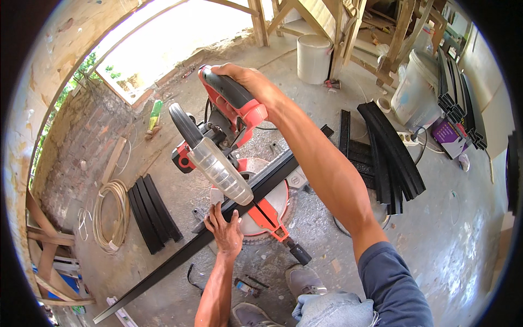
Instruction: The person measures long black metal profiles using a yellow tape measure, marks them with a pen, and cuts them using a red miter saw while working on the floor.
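Note:
A red and black mitre saw (229,147) stands on the concrete floor with its blade guard raised. My right hand (239,76) grips the saw's red handle at the top. A long black metal profile (180,256) lies across the saw's table, running from lower left to upper right. My left hand (224,231) presses flat on that profile just left of the blade slot, fingers spread over it.
Black profile offcuts (154,212) lie left of the saw, beside a coil of hose (111,215). More black profiles (392,158) are stacked to the right. White buckets (314,57) and wooden frames stand at the back. My shoes (302,280) are just below the saw.

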The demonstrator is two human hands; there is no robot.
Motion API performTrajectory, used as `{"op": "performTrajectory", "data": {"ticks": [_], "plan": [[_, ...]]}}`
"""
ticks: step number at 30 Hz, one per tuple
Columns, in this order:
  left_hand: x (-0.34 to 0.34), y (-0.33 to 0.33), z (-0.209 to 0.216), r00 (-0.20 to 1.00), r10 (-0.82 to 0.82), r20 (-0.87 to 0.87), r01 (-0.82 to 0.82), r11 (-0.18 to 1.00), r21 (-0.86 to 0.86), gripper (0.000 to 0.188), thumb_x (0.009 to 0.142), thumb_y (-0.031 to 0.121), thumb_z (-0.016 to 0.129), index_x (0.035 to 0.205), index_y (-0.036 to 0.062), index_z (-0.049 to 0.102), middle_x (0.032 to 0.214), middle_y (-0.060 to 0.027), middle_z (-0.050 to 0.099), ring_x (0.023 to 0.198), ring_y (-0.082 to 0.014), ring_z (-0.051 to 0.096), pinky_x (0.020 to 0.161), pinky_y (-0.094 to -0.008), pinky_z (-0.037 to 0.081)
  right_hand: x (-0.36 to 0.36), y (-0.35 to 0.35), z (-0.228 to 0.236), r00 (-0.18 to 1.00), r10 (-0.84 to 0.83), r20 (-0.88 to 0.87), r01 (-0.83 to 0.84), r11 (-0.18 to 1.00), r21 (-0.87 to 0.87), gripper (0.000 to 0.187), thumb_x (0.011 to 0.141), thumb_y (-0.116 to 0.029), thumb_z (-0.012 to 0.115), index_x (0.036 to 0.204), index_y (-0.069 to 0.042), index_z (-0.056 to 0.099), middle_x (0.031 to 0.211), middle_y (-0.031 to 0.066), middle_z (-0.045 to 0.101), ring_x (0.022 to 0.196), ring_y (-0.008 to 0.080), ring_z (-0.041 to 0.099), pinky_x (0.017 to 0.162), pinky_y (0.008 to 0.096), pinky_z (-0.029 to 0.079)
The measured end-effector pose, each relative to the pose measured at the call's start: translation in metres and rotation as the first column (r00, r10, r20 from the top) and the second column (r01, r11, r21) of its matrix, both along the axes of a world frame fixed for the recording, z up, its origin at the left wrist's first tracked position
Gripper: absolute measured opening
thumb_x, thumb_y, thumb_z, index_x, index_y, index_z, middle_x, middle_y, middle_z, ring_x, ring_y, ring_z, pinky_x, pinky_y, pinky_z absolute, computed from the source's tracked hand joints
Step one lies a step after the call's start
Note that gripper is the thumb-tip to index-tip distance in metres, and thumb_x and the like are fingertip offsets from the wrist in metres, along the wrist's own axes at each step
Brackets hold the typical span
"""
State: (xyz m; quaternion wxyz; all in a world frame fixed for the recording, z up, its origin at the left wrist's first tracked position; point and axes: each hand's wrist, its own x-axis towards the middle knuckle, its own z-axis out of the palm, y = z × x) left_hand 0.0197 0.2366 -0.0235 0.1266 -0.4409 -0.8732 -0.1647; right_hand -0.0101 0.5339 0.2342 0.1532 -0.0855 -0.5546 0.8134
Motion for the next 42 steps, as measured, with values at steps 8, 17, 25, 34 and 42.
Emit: {"op": "performTrajectory", "data": {"ticks": [8,17,25,34,42], "plan": [[0.004,-0.024,0.004,0.997,-0.068,-0.044,0.066,0.997,-0.046,0.030,0.085,0.015,0.069,0.115,0.0111,0.066,0.150,-0.0241,0.032,0.136,-0.0458,0.031,0.107,-0.0600,0.023,0.063,0.059,-0.143,0.550,-0.835,0.000,0.791,0.521,0.320,0.036,0.089,-0.031,0.065,0.102,0.002,0.069,0.085,0.0117,0.069,0.078,0.0208,0.065,0.075,0.0347,0.050],[-0.031,-0.063,0.071,0.848,-0.528,-0.054,0.429,0.741,-0.517,0.029,0.086,0.015,0.067,0.114,0.0094,0.069,0.143,-0.0210,0.041,0.139,-0.0365,0.032,0.112,-0.0536,0.026,0.118,0.100,-0.328,0.454,-0.672,0.585,0.560,0.726,0.400,0.038,0.080,-0.037,0.075,0.097,-0.002,0.071,0.084,0.0088,0.071,0.076,0.0205,0.067,0.072,0.0358,0.048],[0.001,-0.076,0.199,0.853,-0.415,0.316,0.521,0.687,-0.506,0.027,0.084,0.016,0.074,0.108,0.0048,0.069,0.132,-0.0194,0.048,0.126,-0.0337,0.046,0.108,-0.0486,0.032,0.131,0.060,-0.231,0.643,-0.719,0.264,0.720,0.685,0.112,0.021,0.094,-0.029,0.069,0.092,-0.009,0.066,0.082,0.0003,0.065,0.065,0.0116,0.059,0.063,0.0270,0.047],[0.040,-0.103,0.273,0.836,-0.167,0.523,0.473,0.702,-0.533,0.047,0.086,0.037,0.074,0.122,0.0080,0.065,0.127,-0.0187,0.055,0.121,-0.0348,0.051,0.106,-0.0469,0.036,0.257,0.010,-0.087,0.867,-0.411,-0.281,0.493,0.783,0.379,0.037,0.096,-0.017,0.067,0.126,0.003,0.060,0.114,0.0071,0.066,0.103,0.0146,0.061,0.095,0.0291,0.046],[0.027,-0.109,0.272,0.883,-0.073,0.464,0.332,0.795,-0.508,0.058,0.080,0.037,0.078,0.127,0.0074,0.061,0.130,-0.0183,0.055,0.122,-0.0367,0.050,0.106,-0.0476,0.038,0.260,-0.021,-0.089,0.722,-0.542,-0.430,0.673,0.693,0.256,0.037,0.102,-0.020,0.055,0.135,-0.003,0.058,0.143,0.0200,0.053,0.137,0.0318,0.048,0.118,0.0456,0.033]]}}
